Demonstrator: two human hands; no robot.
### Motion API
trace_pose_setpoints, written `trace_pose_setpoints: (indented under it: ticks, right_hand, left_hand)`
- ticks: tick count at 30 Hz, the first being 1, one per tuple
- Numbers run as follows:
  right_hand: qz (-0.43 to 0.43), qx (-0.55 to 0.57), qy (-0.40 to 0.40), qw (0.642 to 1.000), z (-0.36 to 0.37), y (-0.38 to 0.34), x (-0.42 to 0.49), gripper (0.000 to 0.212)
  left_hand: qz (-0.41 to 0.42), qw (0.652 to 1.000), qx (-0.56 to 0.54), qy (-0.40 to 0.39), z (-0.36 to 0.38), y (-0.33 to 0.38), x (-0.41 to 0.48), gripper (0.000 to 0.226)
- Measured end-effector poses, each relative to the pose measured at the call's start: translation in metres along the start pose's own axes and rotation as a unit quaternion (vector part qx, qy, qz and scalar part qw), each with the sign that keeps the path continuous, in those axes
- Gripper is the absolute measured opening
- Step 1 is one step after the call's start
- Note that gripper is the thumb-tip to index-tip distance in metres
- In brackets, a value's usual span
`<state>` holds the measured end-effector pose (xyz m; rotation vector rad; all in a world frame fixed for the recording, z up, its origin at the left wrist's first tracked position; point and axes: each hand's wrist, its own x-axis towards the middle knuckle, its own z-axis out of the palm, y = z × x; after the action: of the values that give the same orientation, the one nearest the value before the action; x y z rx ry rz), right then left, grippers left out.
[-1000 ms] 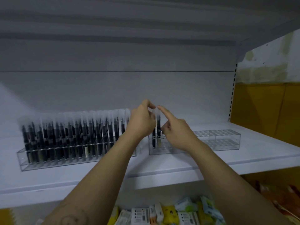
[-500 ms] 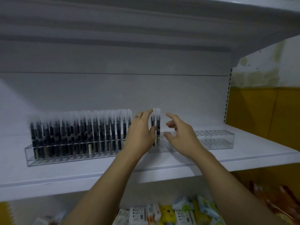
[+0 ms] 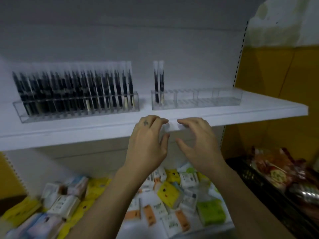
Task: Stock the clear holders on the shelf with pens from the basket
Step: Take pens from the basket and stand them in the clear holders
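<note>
At the front edge of the shelf (image 3: 77, 125), the left hand (image 3: 146, 144) and right hand (image 3: 198, 140) hover empty below the two pens (image 3: 159, 81).
Toward the shelf's left end the full holder (image 3: 76, 102) stands packed with dark stock; just right of it, the two pens stand upright at the left end of the second holder (image 3: 207, 100). Both hands hang side by side without touching, fingers loosely curled and grasping nothing, in front of the shelf's edge and clear of those pens.
</note>
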<state>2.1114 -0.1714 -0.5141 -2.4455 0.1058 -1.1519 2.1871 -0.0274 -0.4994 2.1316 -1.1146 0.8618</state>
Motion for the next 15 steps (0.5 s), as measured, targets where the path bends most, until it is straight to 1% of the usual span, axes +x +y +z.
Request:
trace_pose_setpoints:
  ticks: [2,3,5,8,11,13,15]
  right_hand:
    - [-0.003,-0.004,0.022,1.000,0.010,0.007,-0.028,0.038]
    - [0.004,-0.005,0.020,1.000,0.017,0.012,-0.043,0.036]
    - [0.034,-0.003,-0.025,0.999,0.033,0.023,-0.072,0.036]
    - [0.077,0.005,-0.116,0.990,0.060,0.044,-0.113,0.041]
    - [0.115,-0.014,-0.191,0.975,0.084,0.067,-0.151,0.047]
    - [0.134,-0.033,-0.239,0.961,0.100,0.083,-0.175,0.049]
    - [0.161,-0.046,-0.291,0.942,0.113,0.098,-0.196,0.052]
  left_hand:
    - [0.031,0.999,0.008,0.037,0.011,-0.001,-0.023,0.023]
    - [0.038,0.998,0.008,0.048,0.018,-0.001,-0.036,0.022]
    - [0.033,0.999,0.003,0.035,0.033,-0.003,-0.064,0.022]
    - [-0.007,0.999,0.005,-0.038,0.061,-0.008,-0.109,0.024]
    - [-0.056,0.990,0.019,-0.126,0.088,-0.015,-0.152,0.030]
    - [-0.092,0.977,0.025,-0.193,0.106,-0.021,-0.178,0.037]
    - [-0.127,0.955,0.034,-0.266,0.123,-0.028,-0.205,0.043]
